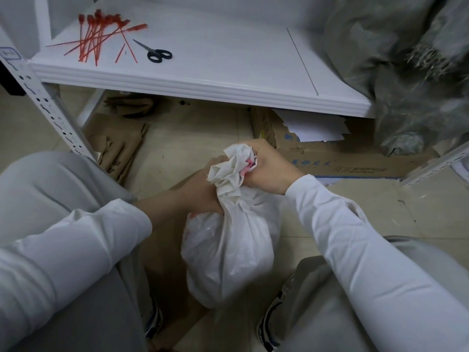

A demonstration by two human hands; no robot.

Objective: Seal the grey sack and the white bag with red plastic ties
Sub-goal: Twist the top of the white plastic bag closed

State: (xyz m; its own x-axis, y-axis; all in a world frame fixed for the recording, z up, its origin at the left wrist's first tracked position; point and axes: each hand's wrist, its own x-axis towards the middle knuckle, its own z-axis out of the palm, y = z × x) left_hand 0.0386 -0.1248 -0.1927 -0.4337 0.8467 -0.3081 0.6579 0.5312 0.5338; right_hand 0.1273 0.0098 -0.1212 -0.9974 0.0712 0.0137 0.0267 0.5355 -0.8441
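Standing on the floor between the person's knees, the white bag (pixel 228 255) rests on a flat sheet of brown cardboard (pixel 162 250), with its mouth gathered into a crumpled bunch directly between the two hands. The left hand (pixel 200 191) comes in from the left and curls around the neck of the bag just below the bunch. The right hand (pixel 266 168) closes on the bunched top from the right, fingers tucked into the plastic. A small patch of red-pink (pixel 247 166) shows between those fingers and the plastic, too hidden to tell what it is.

The red plastic ties (pixel 99 34) lie in a loose heap at the far left of the white shelf (pixel 228 72), well apart from both hands, with black-handled scissors (pixel 156 53) just beside them. The grey sack (pixel 406 72) slumps at the right end of the shelf, its frayed mouth blurred.

Under the shelf sits a cardboard box (pixel 355 166) holding white sheets of paper (pixel 312 128). Blue characters are printed along its side, but they are too blurred to read. A small blue-bordered label (pixel 10 53) on the rack at the left edge is also unreadable.
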